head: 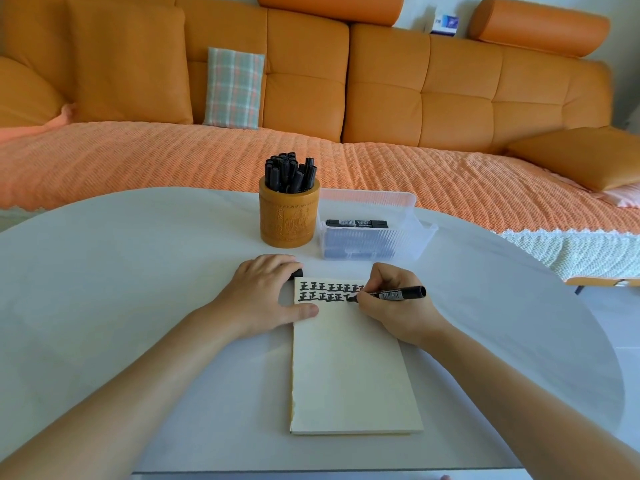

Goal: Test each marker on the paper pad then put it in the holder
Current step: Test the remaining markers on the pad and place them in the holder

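Item, testing step: I log my right hand [391, 303] gripping a black marker [394, 293], tip on the cream paper pad [349, 368] at centre frame, left hand [263, 292] flat pinning its corner over a black cap [297, 274]; next, recapping, then the carved wooden holder [289, 216] above.
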### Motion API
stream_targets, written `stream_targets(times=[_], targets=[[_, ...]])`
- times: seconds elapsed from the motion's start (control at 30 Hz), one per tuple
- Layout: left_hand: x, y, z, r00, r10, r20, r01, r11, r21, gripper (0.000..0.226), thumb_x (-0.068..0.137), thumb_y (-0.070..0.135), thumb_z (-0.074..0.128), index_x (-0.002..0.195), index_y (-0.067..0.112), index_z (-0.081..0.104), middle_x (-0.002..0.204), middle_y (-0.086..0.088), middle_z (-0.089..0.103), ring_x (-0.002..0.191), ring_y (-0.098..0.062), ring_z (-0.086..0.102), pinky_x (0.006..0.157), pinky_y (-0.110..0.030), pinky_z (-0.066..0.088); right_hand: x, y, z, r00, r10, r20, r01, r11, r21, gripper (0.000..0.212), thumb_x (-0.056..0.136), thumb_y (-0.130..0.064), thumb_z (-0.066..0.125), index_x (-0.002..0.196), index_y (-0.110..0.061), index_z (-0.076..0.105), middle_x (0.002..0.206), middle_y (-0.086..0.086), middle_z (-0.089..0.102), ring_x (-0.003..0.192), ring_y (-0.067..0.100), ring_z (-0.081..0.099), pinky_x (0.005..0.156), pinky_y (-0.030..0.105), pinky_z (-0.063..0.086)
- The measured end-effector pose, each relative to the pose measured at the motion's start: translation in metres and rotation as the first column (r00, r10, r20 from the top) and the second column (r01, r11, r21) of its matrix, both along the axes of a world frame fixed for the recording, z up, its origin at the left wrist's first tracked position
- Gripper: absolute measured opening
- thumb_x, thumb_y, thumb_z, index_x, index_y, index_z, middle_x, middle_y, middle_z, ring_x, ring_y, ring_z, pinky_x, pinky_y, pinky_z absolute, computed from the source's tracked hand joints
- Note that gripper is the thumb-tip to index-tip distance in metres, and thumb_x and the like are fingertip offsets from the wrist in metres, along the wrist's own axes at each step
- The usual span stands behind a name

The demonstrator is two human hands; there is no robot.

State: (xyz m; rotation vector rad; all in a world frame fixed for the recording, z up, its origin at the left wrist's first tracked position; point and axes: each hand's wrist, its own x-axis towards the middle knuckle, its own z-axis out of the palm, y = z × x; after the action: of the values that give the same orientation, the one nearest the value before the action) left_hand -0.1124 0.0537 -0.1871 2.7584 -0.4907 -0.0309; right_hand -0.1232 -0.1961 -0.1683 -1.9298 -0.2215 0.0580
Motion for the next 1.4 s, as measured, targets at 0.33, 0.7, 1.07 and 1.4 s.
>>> stream_targets(times=[0.33,0.7,1.07,1.4], targets=[[0.000,0.000,0.000,1.000,-0.002,-0.005,0.002,1.000,-0.001,0.099,0.064,0.091,0.026,0.144,0.034,0.031,0.151,0.017,0.025,0.141,-0.006,0.016,0.115,-0.032,0.013,-0.001,0.001,-0.001,0.999,-0.026,0.045,0.026,1.000,-0.015,0.026,0.084,0.002,0.066,0.070,-0.002,0.044,0.063,0.005,0.048,0.051,0.011,0.037,0.045,0.020,0.031],[0.000,0.001,0.002,1.000,0.002,-0.002,-0.002,1.000,0.000,0.102,0.062,0.091,0.026,0.146,0.033,0.031,0.153,0.017,0.024,0.141,-0.006,0.015,0.115,-0.032,0.012,-0.001,0.001,-0.001,0.999,0.026,0.038,-0.025,1.000,-0.017,0.026,0.084,0.000,0.070,0.067,-0.005,0.050,0.063,0.001,0.054,0.054,0.013,0.041,0.048,0.022,0.033],[-0.001,0.001,0.003,1.000,0.000,-0.010,0.000,1.000,-0.001,0.104,0.062,0.092,0.027,0.147,0.032,0.030,0.154,0.016,0.023,0.142,-0.007,0.015,0.115,-0.033,0.013,0.001,-0.002,-0.002,0.998,0.044,0.046,-0.044,0.999,0.001,0.025,0.081,0.004,0.065,0.073,0.004,0.042,0.058,-0.002,0.046,0.051,0.013,0.036,0.046,0.022,0.030],[0.006,0.011,0.006,0.996,0.075,0.057,-0.062,0.977,-0.206,0.034,0.103,0.019,0.043,0.132,0.016,0.059,0.142,0.004,0.050,0.134,-0.012,0.035,0.110,-0.019,0.020,0.004,0.000,0.010,0.984,-0.020,0.179,0.002,0.995,0.101,0.030,0.094,0.005,0.060,0.102,-0.021,0.074,0.090,0.000,0.069,0.063,0.006,0.057,0.060,0.012,0.044]])
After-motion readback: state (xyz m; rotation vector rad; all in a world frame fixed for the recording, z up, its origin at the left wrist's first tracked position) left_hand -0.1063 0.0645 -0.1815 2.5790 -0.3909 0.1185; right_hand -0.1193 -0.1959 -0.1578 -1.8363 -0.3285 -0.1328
